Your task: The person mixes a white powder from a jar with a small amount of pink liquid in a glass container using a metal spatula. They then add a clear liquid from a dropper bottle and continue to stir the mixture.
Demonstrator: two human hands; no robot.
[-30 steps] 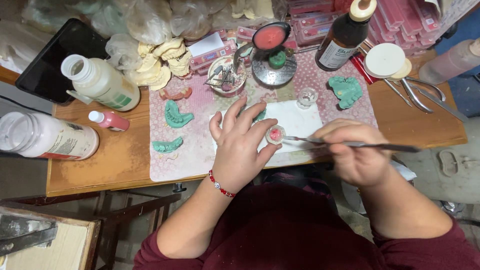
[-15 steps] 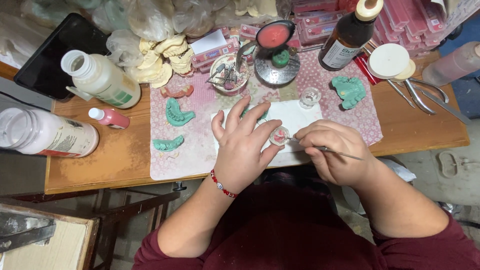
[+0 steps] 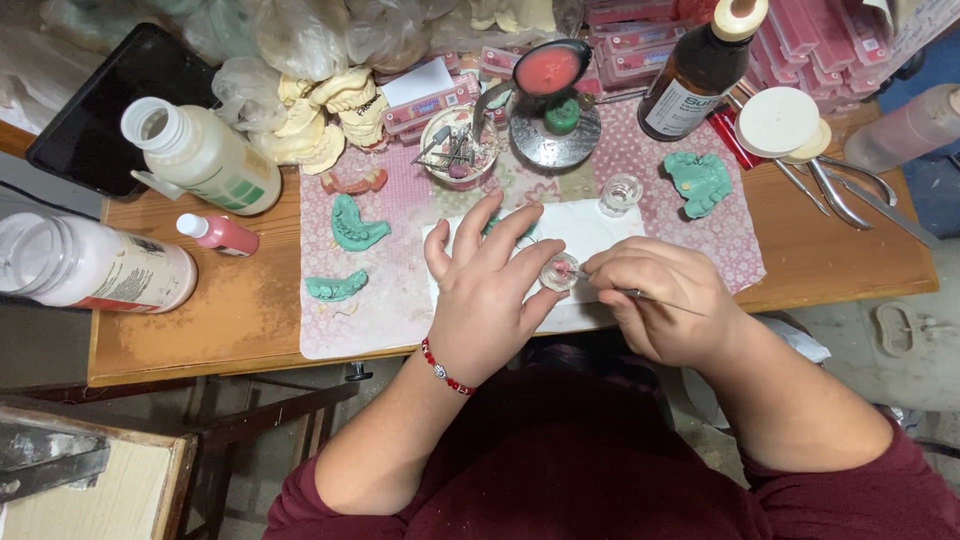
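My left hand [image 3: 485,295] steadies a small glass cup [image 3: 558,272] with pink paste in it, pinched between thumb and forefinger on a white tissue [image 3: 590,235]. My right hand [image 3: 660,300] grips a thin metal spatula [image 3: 655,298] whose tip dips into the cup. A red bead bracelet [image 3: 440,367] circles my left wrist. Part of a green dental cast [image 3: 505,225] peeks out behind my left fingers.
Green casts [image 3: 352,225] [image 3: 335,288] [image 3: 698,180] lie on the pink patterned mat [image 3: 390,300]. White bottles [image 3: 200,158] [image 3: 85,265], a small pink bottle [image 3: 220,237], a brown bottle [image 3: 695,70], an empty glass cup [image 3: 620,193], a tool bowl [image 3: 455,150], pliers [image 3: 850,195] and a black tablet [image 3: 105,110] crowd the wooden table.
My right hand has moved left, closer to the cup, and choked up on the spatula; its tip now works inside the cup. My left hand has kept its hold.
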